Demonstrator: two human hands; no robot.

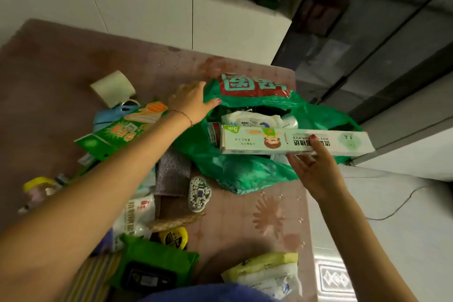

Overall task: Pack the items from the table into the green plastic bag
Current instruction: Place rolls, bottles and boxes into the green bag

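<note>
The green plastic bag lies open on the pink table, with a white wipes pack and other items inside. My left hand grips the bag's far left rim, holding the mouth open. My right hand holds a long pale green box across the bag's opening, thumb on its top face. To the left lie a green and orange carton, a paper roll and a white salt bag.
Near the front edge lie a green wipes pack, a yellow tape measure, a yellow and white pouch and a bead-filled case. A yellow-capped bottle sits far left. White cabinets stand behind the table.
</note>
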